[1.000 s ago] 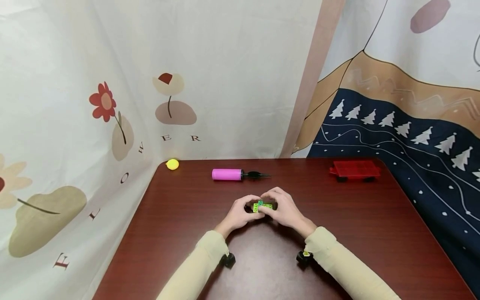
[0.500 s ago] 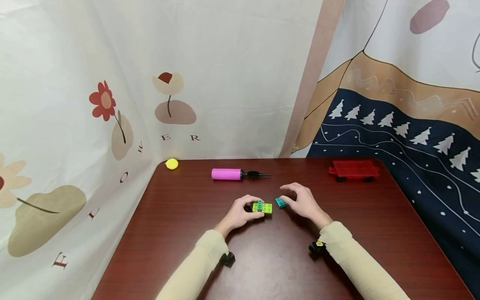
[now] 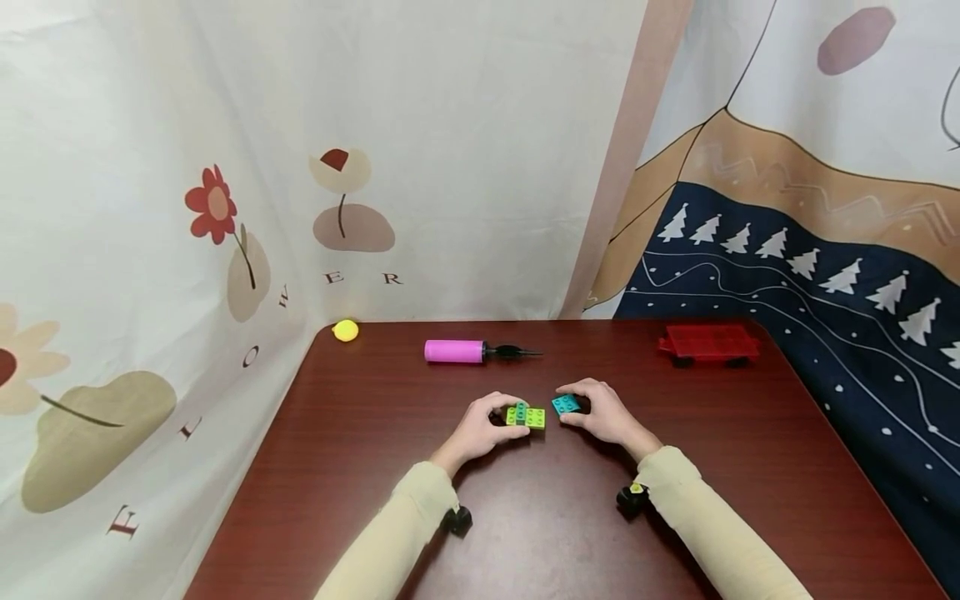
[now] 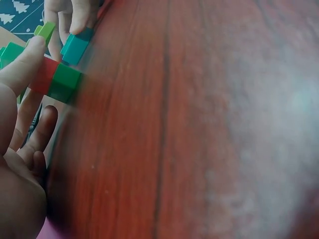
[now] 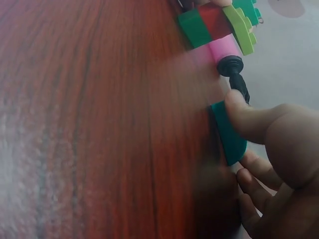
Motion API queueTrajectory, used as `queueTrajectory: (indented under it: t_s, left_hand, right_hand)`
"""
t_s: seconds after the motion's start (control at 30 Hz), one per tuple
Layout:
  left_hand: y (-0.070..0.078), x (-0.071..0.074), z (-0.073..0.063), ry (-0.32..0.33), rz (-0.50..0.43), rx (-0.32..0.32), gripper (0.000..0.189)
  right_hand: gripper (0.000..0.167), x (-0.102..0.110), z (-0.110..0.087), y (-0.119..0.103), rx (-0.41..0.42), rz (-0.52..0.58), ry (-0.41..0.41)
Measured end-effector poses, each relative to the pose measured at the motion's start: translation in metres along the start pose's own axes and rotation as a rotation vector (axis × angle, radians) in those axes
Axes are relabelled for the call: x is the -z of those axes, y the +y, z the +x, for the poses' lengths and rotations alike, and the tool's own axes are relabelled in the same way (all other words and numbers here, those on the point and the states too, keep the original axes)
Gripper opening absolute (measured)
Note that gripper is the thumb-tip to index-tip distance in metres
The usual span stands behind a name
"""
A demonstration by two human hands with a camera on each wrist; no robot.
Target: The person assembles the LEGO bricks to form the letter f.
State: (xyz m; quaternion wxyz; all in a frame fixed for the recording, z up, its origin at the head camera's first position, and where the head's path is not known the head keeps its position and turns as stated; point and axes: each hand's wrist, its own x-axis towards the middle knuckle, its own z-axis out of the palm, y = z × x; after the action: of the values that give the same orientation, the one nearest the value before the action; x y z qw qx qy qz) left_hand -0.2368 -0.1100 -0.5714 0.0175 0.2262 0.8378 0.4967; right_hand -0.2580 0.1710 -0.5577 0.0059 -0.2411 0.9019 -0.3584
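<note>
My left hand (image 3: 478, 425) holds a small stack of toy building bricks (image 3: 536, 418) between thumb and fingers. From the side, the stack (image 4: 45, 74) has a green brick at the bottom, a red one above it, then lime and green pieces on top. To its right, my right hand (image 3: 609, 415) pinches a teal brick (image 3: 566, 404) with visible studs. In the right wrist view the thumb lies along one side of the teal brick (image 5: 230, 133), with fingers on the other. The brick is low at the tabletop; whether it touches is unclear. A gap separates it from the stack.
Toward the back of the brown table (image 3: 360, 467) lies a pink hand pump (image 3: 454, 352) with a black nozzle. A yellow lemon-like object (image 3: 346, 331) sits at the back left corner. A red toy wagon (image 3: 711, 343) stands at the back right. Printed cloth hangs behind.
My right hand has left the brick stack, moved right, and closed thumb and fingers around the teal brick. My left hand stays in place with the stack.
</note>
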Motion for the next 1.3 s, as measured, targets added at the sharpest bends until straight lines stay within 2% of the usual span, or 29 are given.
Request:
queueTrajectory:
  t_s: [0.2,0.33,0.4,0.53,0.63,0.83,1.3]
  left_hand:
    - [0.001,-0.001,0.0,0.004,0.003,0.007,0.038]
    - [0.001,-0.001,-0.001,0.005,0.013,0.001,0.037]
    - [0.0,-0.001,-0.001,0.007,0.013,-0.001,0.037]
    - [0.0,0.0,0.0,0.008,0.006,0.004,0.038]
    - [0.0,0.0,0.001,0.014,0.012,-0.005,0.037]
    - [0.0,0.0,0.002,0.029,0.02,-0.03,0.038]
    - [0.0,-0.001,0.0,0.022,0.003,-0.013,0.038]
  right_hand:
    - [0.033,-0.001,0.0,-0.003,-0.027,-0.007,0.023]
    - [0.031,0.0,0.001,-0.011,-0.048,0.068,0.079]
    - [0.03,0.0,0.002,-0.016,-0.035,0.117,0.115]
    - [0.035,0.001,0.006,-0.031,0.045,0.202,0.151]
    - [0.036,0.0,0.009,-0.042,0.11,0.225,0.138]
    - [0.034,-0.007,0.013,-0.058,0.179,0.213,0.097]
    - [0.036,-0.019,0.011,-0.06,0.192,0.192,0.063]
